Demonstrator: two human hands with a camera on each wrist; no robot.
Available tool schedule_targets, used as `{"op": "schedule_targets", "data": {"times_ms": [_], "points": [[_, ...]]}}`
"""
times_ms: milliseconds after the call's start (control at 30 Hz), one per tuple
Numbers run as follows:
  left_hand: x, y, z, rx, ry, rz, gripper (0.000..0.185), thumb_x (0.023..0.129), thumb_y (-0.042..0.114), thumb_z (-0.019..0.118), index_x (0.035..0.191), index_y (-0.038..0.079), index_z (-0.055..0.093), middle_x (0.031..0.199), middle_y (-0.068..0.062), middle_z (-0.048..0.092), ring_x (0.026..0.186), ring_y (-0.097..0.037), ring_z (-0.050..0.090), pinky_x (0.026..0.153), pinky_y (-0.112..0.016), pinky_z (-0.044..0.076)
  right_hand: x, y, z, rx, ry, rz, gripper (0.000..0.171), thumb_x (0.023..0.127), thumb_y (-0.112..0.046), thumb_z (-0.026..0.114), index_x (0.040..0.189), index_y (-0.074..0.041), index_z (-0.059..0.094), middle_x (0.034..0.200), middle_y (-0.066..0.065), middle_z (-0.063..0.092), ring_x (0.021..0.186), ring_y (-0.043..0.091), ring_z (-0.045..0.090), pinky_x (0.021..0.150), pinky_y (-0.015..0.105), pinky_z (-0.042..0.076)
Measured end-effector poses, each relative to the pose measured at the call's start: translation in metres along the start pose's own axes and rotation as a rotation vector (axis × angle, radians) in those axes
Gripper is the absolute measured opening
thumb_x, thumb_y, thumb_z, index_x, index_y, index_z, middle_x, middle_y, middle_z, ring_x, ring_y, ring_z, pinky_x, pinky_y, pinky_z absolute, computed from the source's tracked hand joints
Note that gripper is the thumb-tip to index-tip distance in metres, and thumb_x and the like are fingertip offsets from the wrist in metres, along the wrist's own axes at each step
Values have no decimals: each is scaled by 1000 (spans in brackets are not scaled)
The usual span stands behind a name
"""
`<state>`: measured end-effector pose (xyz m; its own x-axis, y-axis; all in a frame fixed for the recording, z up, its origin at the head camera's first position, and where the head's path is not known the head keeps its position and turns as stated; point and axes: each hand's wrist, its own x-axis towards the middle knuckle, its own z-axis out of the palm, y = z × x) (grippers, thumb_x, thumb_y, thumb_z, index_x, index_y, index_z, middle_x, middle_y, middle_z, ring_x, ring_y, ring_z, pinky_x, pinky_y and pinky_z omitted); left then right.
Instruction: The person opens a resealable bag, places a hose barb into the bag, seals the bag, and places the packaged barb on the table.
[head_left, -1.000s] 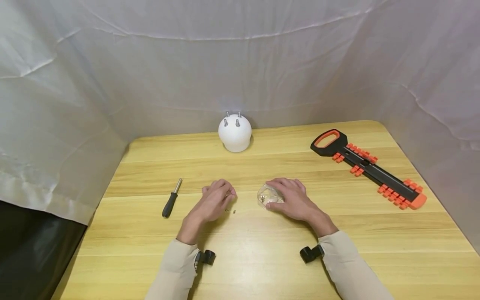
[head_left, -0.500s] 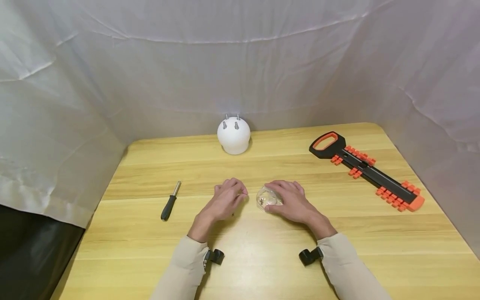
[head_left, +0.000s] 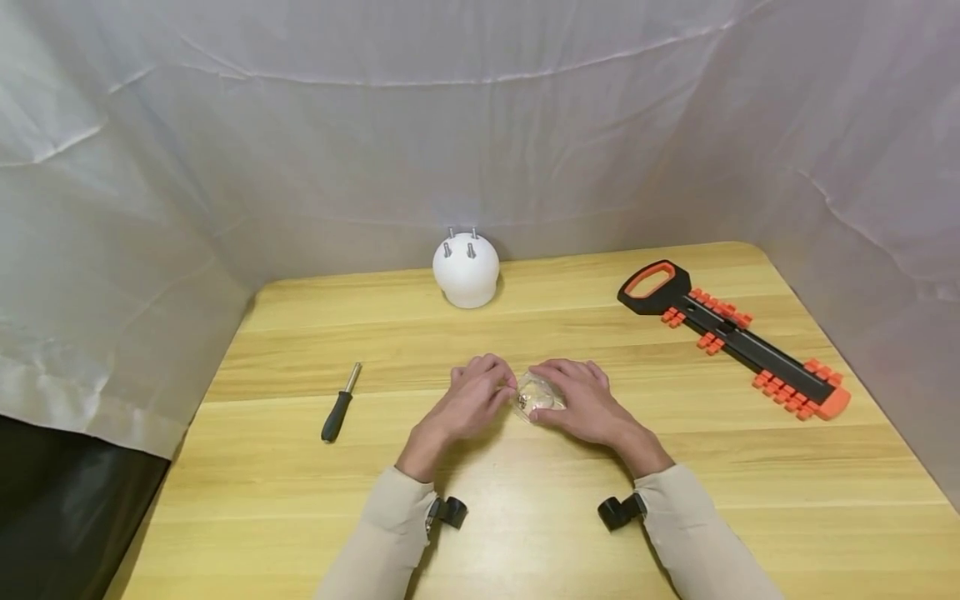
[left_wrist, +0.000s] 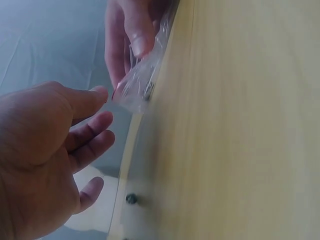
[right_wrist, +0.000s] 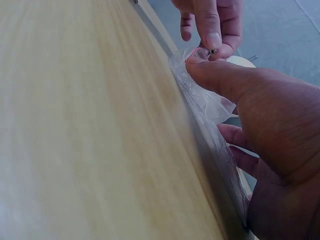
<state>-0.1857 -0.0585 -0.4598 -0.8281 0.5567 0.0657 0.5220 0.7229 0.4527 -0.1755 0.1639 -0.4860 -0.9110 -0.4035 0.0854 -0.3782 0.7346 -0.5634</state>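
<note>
My left hand (head_left: 471, 400) pinches a tiny dark screw (right_wrist: 214, 51) between thumb and forefinger, just at the mouth of a clear plastic zip bag (head_left: 534, 396). The bag lies on the wooden table, and small metal screws show inside it. With thumb and fingers, my right hand (head_left: 581, 400) grips the bag and keeps its mouth spread toward the left hand. In the left wrist view, another small screw (left_wrist: 131, 198) sits on the tabletop below the left hand. Part of the bag is hidden under the right hand.
A screwdriver (head_left: 337, 417) with a dark handle lies to the left. Toward the back edge stands a white rounded object (head_left: 468, 279) with several metal pins on top. A black and orange handled rack (head_left: 742, 342) lies at the right. Grey curtains surround the table.
My left hand has moved right, from beside the loose screws to the bag's mouth, with the screw in its fingertips. The right hand and the bag have stayed in place.
</note>
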Motion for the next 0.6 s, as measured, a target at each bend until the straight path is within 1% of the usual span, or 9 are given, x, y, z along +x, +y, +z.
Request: {"op": "schedule_targets", "data": {"times_ms": [167, 367, 467, 600], "points": [[6, 5, 4, -31, -23, 7, 13, 100, 27, 53, 101, 19, 63, 121, 2, 54, 115, -17, 50, 89, -36, 34, -1, 0, -2, -3, 5, -10, 69, 81, -48, 73, 141, -22, 50, 143, 4, 49, 135, 31, 40, 113, 63, 10], [9, 8, 7, -11, -43, 7, 14, 100, 30, 52, 98, 21, 63, 121, 3, 52, 116, -16, 49, 86, -35, 34, 0, 0, -1, -11, 1, 0, 69, 81, -50, 72, 141, -23, 49, 143, 3, 48, 135, 30, 40, 114, 62, 9], [8, 8, 8, -14, -48, -1, 14, 100, 30, 52, 98, 21, 63, 121, 3, 52, 117, -16, 48, 86, -34, 34, 0, 0, 0, -13, 0, -5, 69, 81, -49, 72, 141, -23, 49, 143, 4, 48, 135, 31, 40, 113, 63, 9], [6, 7, 7, -42, -52, -6, 12, 99, 30, 54, 100, 21, 63, 123, 2, 52, 116, -16, 49, 91, -37, 37, 0, 0, 0, -6, 1, -5, 69, 81, -48, 73, 141, -23, 50, 143, 4, 49, 135, 31, 40, 113, 63, 10]]}}
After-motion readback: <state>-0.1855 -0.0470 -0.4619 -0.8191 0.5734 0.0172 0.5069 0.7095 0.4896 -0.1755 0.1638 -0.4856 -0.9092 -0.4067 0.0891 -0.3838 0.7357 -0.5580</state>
